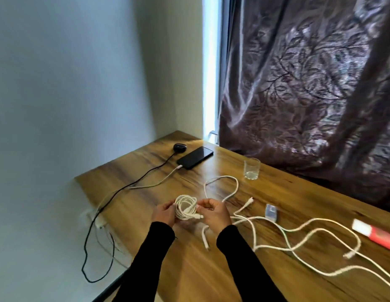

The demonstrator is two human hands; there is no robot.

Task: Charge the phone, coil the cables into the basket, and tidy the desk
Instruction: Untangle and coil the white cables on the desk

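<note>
The coiling step is in hand. Both hands hold a white cable wound into a small coil (186,207) just above the counter (211,269), near its front edge toward the left end. The left hand (164,212) grips the coil's left side with curled fingers; the right hand (214,211) pinches the right side, where the plug end sticks out at the bottom.

The phone (195,157) lies near the far left corner with a white lead plugged into its near end, so charging looks done. Beside it, right at that corner, sits a small black case (179,147) with a black cord running off the left edge to the floor.

No basket is in view, so the next move calls for keeping the loops pinched so they do not spring open, then finding the basket. More loose white cables (298,236) sprawl across the middle and right of the counter, uncoiled.

A glass (251,168) stands toward the back edge. A small clear box (272,211) lies among the cables, and a red and white object (373,233) rests at the right, too blurred to name. A dark patterned curtain (309,83) hangs behind the counter; a plain pale wall (70,83) closes the left side.
</note>
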